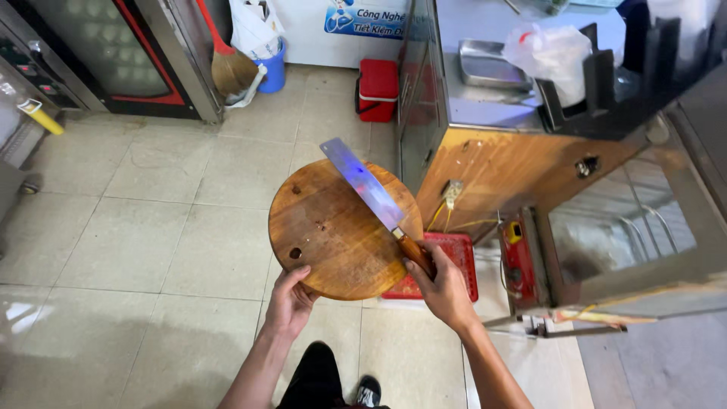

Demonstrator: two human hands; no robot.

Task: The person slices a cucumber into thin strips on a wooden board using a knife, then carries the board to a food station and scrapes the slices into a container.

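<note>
My left hand (288, 301) grips the near edge of a round wooden cutting board (329, 235), held level above the tiled floor. The board has a small hole near its left rim. My right hand (441, 288) is closed around the wooden handle of a cleaver (365, 185). The broad steel blade lies across the board's right side and points up and away to the left, past the far rim.
A red plastic basket (458, 254) sits on the floor under the board's right edge. A steel-topped counter with a wooden side (500, 163) stands on the right. Farther off are a red cooler box (377, 89), a broom (227, 64) and a blue bucket (274, 70).
</note>
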